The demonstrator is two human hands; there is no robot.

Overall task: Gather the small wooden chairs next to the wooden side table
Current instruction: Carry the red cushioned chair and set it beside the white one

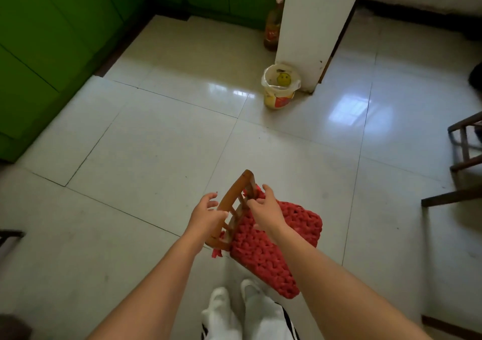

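I have the small wooden chair with the red woven seat [273,238] lifted clear of the pale glossy tiled floor [156,144], tilted in front of my legs. My right hand [263,206] is closed on a post of the brown curved backrest [234,196], just where the red weave begins; my left hand [206,215] sits against the backrest's other side with its fingers loosely spread, not fully wrapped. The chair looks light and its frame stiff, so I judge the rails are the place to hold. The weave is soft and would likely sag or snag under my fingers. At the right edge stands dark wooden furniture [461,151]; I cannot tell whether it is the side table.
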